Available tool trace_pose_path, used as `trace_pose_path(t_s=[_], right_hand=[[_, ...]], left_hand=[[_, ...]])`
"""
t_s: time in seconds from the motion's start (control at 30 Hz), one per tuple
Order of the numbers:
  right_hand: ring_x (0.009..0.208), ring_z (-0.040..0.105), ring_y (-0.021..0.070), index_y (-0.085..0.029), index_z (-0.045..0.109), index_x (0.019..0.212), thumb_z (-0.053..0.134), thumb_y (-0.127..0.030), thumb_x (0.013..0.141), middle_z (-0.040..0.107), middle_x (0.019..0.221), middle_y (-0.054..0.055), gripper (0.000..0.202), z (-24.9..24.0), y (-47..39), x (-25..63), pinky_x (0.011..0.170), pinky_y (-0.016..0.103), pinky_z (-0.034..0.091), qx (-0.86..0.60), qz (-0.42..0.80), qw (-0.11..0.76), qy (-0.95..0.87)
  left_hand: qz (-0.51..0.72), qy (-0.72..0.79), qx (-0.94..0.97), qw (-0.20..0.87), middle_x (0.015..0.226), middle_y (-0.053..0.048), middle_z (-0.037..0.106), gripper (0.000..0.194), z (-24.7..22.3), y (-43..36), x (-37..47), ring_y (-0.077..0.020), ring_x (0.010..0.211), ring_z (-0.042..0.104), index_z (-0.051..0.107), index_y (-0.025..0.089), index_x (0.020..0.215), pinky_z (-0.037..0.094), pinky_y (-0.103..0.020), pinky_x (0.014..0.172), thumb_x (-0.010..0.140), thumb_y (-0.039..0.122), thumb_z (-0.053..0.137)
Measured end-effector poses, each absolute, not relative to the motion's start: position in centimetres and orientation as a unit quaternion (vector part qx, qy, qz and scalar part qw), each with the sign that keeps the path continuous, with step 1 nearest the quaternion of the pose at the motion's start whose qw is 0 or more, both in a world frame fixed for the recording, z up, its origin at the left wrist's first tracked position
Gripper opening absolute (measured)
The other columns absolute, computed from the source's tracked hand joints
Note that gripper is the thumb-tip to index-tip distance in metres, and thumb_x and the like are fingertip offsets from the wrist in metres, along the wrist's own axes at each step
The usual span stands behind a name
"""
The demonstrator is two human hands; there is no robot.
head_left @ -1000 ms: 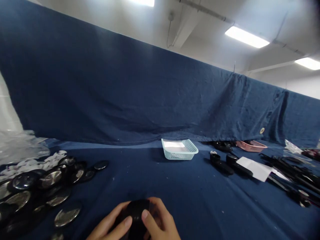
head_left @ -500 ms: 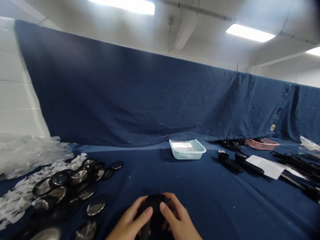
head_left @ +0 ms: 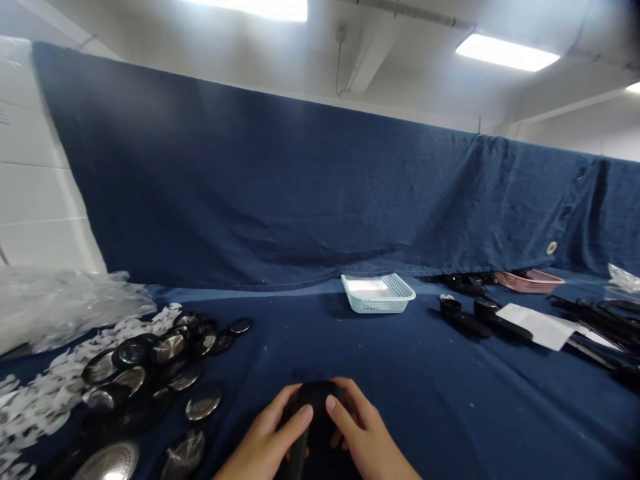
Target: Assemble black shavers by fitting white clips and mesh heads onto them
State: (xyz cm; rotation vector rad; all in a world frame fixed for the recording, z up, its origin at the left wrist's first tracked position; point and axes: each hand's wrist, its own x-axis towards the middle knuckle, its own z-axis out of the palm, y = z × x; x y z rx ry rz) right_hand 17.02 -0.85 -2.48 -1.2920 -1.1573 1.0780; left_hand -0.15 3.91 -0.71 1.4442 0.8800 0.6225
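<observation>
Nearest the camera, the left hand (head_left: pixel 265 440) and right hand (head_left: pixel 363 440) close together round a black part (head_left: pixel 315 400) at the bottom edge of the view, low over the blue cloth (head_left: pixel 400 387). Both sets of fingers curl onto it, thumbs pressing on its rounded head from either side; its handle runs down between the palms and out of view. The step looks like seating or pressing something onto that head. What is being fitted cannot be told, since the fingers hide it. The next move likely calls for a firm, even squeeze with both thumbs, then a free hand for another piece.

To the left lie scattered mesh discs (head_left: pixel 150 360), beside white scraps (head_left: pixel 45 393) and a clear bag (head_left: pixel 60 300). Farther off sits a pale basket (head_left: pixel 379 293); to the right, more black handles (head_left: pixel 480 319), a paper (head_left: pixel 537 325) and a pink basket (head_left: pixel 527 281).
</observation>
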Motion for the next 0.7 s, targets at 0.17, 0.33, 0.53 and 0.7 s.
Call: trace_pose_path(t_s=[0.17,0.33,0.53,0.7], right_hand=[[0.061,0.056,0.0128,-0.018,0.057,0.119,0.053,-0.058,0.086,0.063,0.084,0.003,0.052,-2.36,-1.02,17.07,0.057,0.025,0.046,-0.546,0.449,0.516,-0.483],[0.06,0.056,0.0128,-0.018,0.057,0.12,0.052,-0.056,0.087,0.064,0.085,0.004,0.051,-2.39,-0.94,17.12,0.058,0.026,0.047,-0.552,0.446,0.506,-0.489],[0.059,0.056,0.0126,-0.018,0.056,0.121,0.051,-0.052,0.089,0.064,0.084,0.004,0.047,-2.53,-0.89,17.39,0.058,0.026,0.045,-0.551,0.436,0.504,-0.501],[0.066,0.059,0.0147,-0.021,0.055,0.123,0.056,-0.05,0.087,0.065,0.088,0.004,0.046,-2.3,-1.22,17.56,0.063,0.028,0.047,-0.545,0.435,0.493,-0.52]], left_hand=[[0.271,0.383,0.631,0.618,0.104,-0.001,0.07,0.052,-0.86,3.82,-0.22,-0.019,0.079,0.065,0.054,0.028,0.128,0.052,-0.028,0.072,0.084,0.057,0.057],[0.273,0.383,0.622,0.626,0.096,-0.001,0.07,0.053,-0.93,3.88,-0.16,-0.019,0.079,0.065,0.052,0.027,0.128,0.053,-0.028,0.07,0.085,0.057,0.057],[0.283,0.37,0.623,0.628,0.1,-0.002,0.069,0.053,-0.66,3.86,0.06,-0.0201,0.081,0.065,0.056,0.025,0.125,0.053,-0.03,0.074,0.083,0.058,0.058],[0.268,0.41,0.607,0.625,0.091,0.0,0.071,0.057,-0.88,3.98,0.0,-0.0182,0.072,0.067,0.054,0.027,0.127,0.051,-0.026,0.067,0.083,0.063,0.054]])
